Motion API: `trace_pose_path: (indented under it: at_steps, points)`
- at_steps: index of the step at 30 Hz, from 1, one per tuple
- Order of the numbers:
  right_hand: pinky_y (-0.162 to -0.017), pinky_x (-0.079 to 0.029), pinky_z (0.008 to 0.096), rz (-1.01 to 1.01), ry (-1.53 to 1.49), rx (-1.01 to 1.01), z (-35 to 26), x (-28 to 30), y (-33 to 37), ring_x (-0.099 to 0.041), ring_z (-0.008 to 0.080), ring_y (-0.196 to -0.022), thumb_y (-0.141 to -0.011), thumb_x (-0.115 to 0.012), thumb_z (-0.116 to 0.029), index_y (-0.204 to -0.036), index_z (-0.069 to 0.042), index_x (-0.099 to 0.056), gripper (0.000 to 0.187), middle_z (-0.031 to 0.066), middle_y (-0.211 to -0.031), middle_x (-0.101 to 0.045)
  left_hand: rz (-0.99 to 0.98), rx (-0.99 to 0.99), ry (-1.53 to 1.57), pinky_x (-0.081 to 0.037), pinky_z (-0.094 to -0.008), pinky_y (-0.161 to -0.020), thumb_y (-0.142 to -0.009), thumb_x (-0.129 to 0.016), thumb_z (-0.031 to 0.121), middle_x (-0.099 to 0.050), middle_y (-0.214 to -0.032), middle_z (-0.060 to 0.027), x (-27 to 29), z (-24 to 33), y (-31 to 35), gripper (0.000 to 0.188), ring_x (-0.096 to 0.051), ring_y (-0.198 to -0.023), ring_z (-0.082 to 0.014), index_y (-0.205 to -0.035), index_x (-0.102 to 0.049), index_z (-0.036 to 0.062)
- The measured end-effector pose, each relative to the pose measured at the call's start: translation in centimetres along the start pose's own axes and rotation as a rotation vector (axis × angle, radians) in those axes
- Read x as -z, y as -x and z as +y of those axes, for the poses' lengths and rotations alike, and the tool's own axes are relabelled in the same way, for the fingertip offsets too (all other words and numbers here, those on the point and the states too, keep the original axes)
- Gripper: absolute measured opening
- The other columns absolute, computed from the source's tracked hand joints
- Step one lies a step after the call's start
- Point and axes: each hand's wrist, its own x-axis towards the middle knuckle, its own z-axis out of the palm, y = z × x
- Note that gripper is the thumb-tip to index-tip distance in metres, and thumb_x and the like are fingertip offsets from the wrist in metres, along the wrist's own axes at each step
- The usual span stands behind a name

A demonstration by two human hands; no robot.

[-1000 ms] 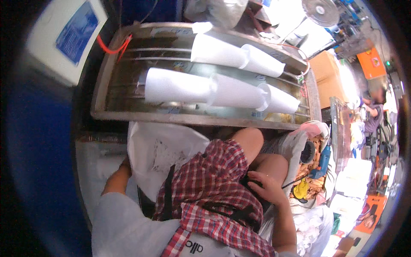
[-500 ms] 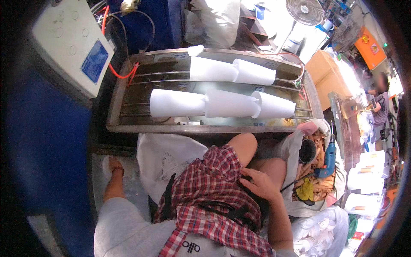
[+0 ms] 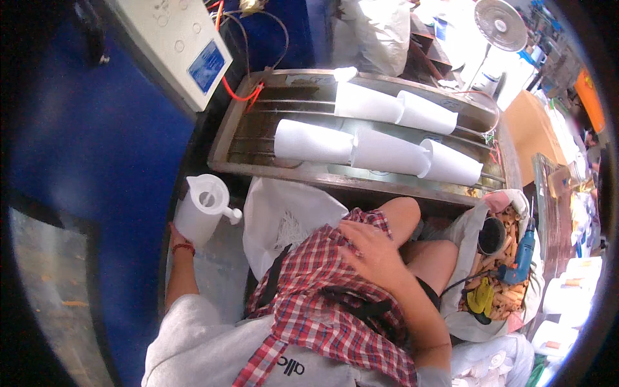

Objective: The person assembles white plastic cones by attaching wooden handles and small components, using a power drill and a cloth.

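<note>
At the left my left hand (image 3: 178, 238) grips the lower part of a white plastic jug (image 3: 196, 219). The jug is upright with its spouted top towards me, and a short knobbed stub sticks out of its side. My right hand (image 3: 371, 251) lies on the red plaid apron (image 3: 322, 271) over my lap, its fingers stretched out and nothing in them. In front of me several white cup-shaped plastic bodies (image 3: 316, 140) lie end to end on metal rods in a shallow metal-rimmed trough (image 3: 309, 173).
A white sack (image 3: 261, 213) with thin white scraps stands by my knees. Right of me, an open bag (image 3: 461, 264) holds wooden handles, a blue power drill (image 3: 525, 255) and a dark cup (image 3: 491, 235). A control box (image 3: 174, 51) stands left, a fan (image 3: 500, 24) far right.
My left hand has lifted the white jug into view from low at the left. My right hand has slid left over the apron. The whole view has swung towards the left.
</note>
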Motion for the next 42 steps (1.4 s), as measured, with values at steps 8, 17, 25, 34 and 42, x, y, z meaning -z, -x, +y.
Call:
trace_pose_path:
  at_steps: [8, 17, 25, 34, 42]
  points:
    - [-0.105, -0.02, 0.0567, 0.107, 0.319, 0.27, -3.9, -5.1, -3.9, -0.038, 0.0282, -0.125, -0.079, -0.062, -0.032, -0.132, -0.01, -0.042, 0.061, 0.0102, -0.124, -0.05, -0.698, 0.255, -0.191, -0.049, -0.0381, -0.086, -0.085, -0.051, 0.059, -0.058, -0.119, -0.0125, -14.3, -5.8, 7.5, 0.068, -0.059, -0.103, -0.0267, -0.121, -0.053, 0.0021]
    - [-0.105, -0.02, 0.0555, 0.031, 0.318, 0.035, -2.9, -6.3, -0.6, -0.051, 0.0261, -0.108, -0.08, -0.058, -0.026, -0.136, -0.006, -0.038, 0.063, 0.0132, -0.107, -0.054, -0.741, 0.38, -0.49, -0.05, -0.0381, -0.085, -0.089, -0.046, 0.056, -0.06, -0.115, -0.0108, -14.3, -12.9, 15.9, 0.063, -0.06, -0.101, -0.0257, -0.124, -0.05, 0.0024]
    - [-0.108, -0.017, 0.0547, -0.136, 0.114, 0.098, -2.6, -8.3, -1.1, -0.057, 0.0315, -0.098, -0.078, -0.054, -0.014, -0.139, 0.003, -0.026, 0.069, 0.017, -0.105, -0.058, -0.747, 0.442, -0.468, -0.047, -0.0385, -0.089, -0.09, -0.041, 0.058, -0.058, -0.119, -0.0114, -12.2, -13.8, 13.2, 0.065, -0.057, -0.106, -0.0253, -0.125, -0.05, 0.0035]
    - [-0.108, -0.017, 0.0538, -0.117, 0.147, 0.156, -2.4, -8.8, -1.4, -0.047, 0.0307, -0.118, -0.075, -0.055, -0.009, -0.138, -0.003, -0.031, 0.067, 0.0166, -0.122, -0.053, -0.592, 0.206, -0.717, -0.051, -0.0311, -0.07, -0.087, -0.038, 0.066, -0.065, -0.098, -0.005, -13.1, -13.0, 14.2, 0.073, -0.064, -0.083, -0.0179, -0.112, -0.056, 0.0]
    - [-0.107, -0.019, 0.0525, -0.005, 0.318, -0.015, -1.4, -5.8, -2.1, -0.042, 0.0305, -0.124, -0.075, -0.064, -0.015, -0.131, -0.004, -0.04, 0.062, 0.0146, -0.131, -0.047, -0.911, 0.316, -0.265, -0.043, -0.0358, -0.094, -0.087, -0.034, 0.068, -0.056, -0.124, -0.0093, -18.4, -11.2, 12.7, 0.075, -0.054, -0.111, -0.0218, -0.126, -0.05, 0.0052]
